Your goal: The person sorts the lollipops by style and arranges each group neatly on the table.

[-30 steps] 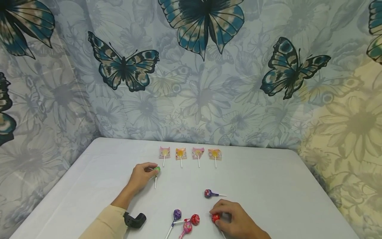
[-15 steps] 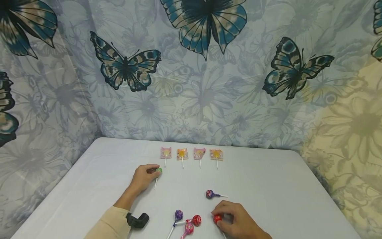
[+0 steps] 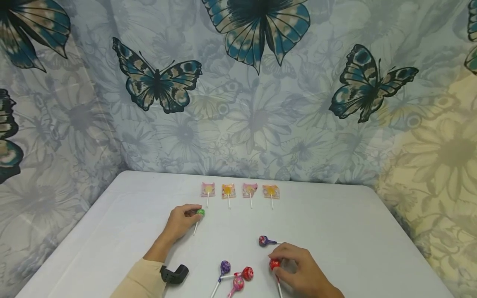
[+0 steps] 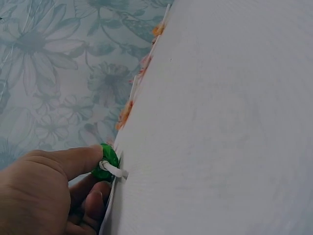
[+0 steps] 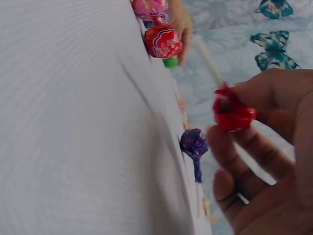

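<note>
In the head view my left hand (image 3: 179,223) pinches a green-wrapped lollipop (image 3: 201,212) by its head, with the stick pointing toward me. The left wrist view shows thumb and fingertips at the sides of the green head (image 4: 108,159). My right hand (image 3: 299,267) holds a red-wrapped lollipop (image 3: 274,264) between thumb and fingers, its stick hanging toward the near edge. In the right wrist view the red head (image 5: 232,113) appears raised off the tabletop. A purple-and-red lollipop (image 3: 263,241) lies just beyond this hand, stick to the right.
Several flat square-wrapped lollipops (image 3: 229,191) form a row near the far edge of the white table (image 3: 328,223), sticks toward me. Close to me lie a purple lollipop (image 3: 225,267), a red lollipop (image 3: 247,273) and a pink lollipop (image 3: 238,283), bunched together. A butterfly-print cloth hangs behind.
My right hand has moved a little away from me with the red lollipop, baring more of its stick. The left hand has edged slightly right, and the green lollipop's stick slants more.
</note>
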Demonstrator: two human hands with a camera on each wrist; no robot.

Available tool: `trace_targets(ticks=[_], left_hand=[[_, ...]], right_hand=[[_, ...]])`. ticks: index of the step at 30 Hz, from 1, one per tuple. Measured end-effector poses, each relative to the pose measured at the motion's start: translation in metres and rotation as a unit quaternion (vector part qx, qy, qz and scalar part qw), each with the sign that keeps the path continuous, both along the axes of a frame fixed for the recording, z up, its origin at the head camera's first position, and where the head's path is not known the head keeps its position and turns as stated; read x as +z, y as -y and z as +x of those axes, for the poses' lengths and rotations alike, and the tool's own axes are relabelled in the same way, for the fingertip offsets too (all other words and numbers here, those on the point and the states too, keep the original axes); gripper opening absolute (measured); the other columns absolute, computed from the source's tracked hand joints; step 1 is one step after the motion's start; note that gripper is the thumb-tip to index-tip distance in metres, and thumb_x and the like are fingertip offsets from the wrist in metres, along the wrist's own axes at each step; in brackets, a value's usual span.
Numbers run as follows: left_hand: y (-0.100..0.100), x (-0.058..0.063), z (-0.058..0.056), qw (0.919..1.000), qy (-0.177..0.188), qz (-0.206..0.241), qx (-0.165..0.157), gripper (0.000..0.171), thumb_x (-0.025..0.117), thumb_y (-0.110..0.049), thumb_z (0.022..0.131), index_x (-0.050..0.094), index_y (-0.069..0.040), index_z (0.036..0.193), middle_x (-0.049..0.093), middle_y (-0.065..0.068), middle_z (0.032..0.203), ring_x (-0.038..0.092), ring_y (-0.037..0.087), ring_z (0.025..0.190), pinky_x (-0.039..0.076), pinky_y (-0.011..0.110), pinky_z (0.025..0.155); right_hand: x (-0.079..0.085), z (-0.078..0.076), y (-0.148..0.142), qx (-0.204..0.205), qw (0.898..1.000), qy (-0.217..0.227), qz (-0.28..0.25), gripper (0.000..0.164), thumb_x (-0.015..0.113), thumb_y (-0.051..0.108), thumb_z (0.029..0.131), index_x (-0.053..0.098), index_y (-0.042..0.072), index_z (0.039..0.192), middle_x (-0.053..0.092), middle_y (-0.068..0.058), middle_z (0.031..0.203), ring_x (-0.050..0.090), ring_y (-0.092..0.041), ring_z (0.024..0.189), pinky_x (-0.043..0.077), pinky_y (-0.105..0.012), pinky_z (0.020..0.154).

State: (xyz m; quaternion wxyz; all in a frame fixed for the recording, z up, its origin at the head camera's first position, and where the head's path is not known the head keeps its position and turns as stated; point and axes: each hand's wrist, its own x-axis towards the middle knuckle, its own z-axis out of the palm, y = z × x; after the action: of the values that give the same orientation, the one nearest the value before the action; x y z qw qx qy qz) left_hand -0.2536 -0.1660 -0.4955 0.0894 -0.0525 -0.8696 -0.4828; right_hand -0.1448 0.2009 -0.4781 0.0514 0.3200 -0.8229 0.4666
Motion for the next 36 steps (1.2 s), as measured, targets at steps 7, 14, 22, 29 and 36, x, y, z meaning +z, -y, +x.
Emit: trace_targets(ticks=[7, 14, 22, 29, 36], left_hand=[[-0.001, -0.001, 0.001, 1.0, 0.001, 0.006, 0.006, 0.028, 0.078, -0.005, 0.079, 0.074, -0.006, 0.107, 0.058, -0.001, 0.075, 0.051, 0.016, 0.069, 0.045, 0.028, 0.06], [0.0, -0.003, 0.0, 1.0, -0.006, 0.001, 0.008, 0.029, 0.078, -0.006, 0.079, 0.074, -0.006, 0.108, 0.059, -0.002, 0.075, 0.052, 0.015, 0.068, 0.045, 0.027, 0.059], [0.001, -0.004, -0.003, 0.9999, -0.011, 0.001, 0.003, 0.027, 0.078, -0.006, 0.08, 0.074, -0.006, 0.107, 0.059, -0.003, 0.075, 0.052, 0.015, 0.069, 0.046, 0.028, 0.061], [0.001, -0.003, -0.001, 0.9999, -0.012, 0.005, 0.005, 0.027, 0.078, -0.005, 0.08, 0.074, -0.005, 0.106, 0.059, -0.002, 0.075, 0.053, 0.015, 0.069, 0.046, 0.028, 0.061], [0.001, -0.002, -0.001, 0.9998, -0.017, 0.002, 0.005, 0.026, 0.078, -0.005, 0.08, 0.074, -0.005, 0.106, 0.058, -0.003, 0.074, 0.052, 0.014, 0.068, 0.046, 0.028, 0.061]], right_hand=[[0.022, -0.002, 0.003, 0.011, 0.996, -0.076, -0.041, 0.038, 0.074, -0.005, 0.08, 0.069, 0.014, 0.112, 0.066, 0.001, 0.097, 0.059, -0.013, 0.083, 0.049, -0.031, 0.066], [0.052, -0.012, 0.016, 0.011, 0.991, -0.113, -0.068, 0.035, 0.075, -0.005, 0.08, 0.07, 0.01, 0.111, 0.066, -0.005, 0.1, 0.06, -0.016, 0.086, 0.049, -0.028, 0.071], [0.084, -0.034, 0.041, 0.036, 0.986, -0.147, -0.072, 0.034, 0.075, -0.006, 0.079, 0.07, 0.008, 0.109, 0.066, -0.003, 0.099, 0.06, -0.018, 0.087, 0.048, -0.028, 0.071], [0.092, -0.056, 0.067, 0.059, 0.979, -0.17, -0.096, 0.032, 0.074, -0.008, 0.077, 0.07, 0.002, 0.107, 0.066, -0.009, 0.098, 0.06, -0.022, 0.089, 0.049, -0.029, 0.071], [0.092, -0.078, 0.094, 0.029, 0.985, -0.147, -0.088, 0.028, 0.075, -0.005, 0.079, 0.071, 0.002, 0.106, 0.067, -0.006, 0.096, 0.059, -0.021, 0.083, 0.051, -0.036, 0.071]])
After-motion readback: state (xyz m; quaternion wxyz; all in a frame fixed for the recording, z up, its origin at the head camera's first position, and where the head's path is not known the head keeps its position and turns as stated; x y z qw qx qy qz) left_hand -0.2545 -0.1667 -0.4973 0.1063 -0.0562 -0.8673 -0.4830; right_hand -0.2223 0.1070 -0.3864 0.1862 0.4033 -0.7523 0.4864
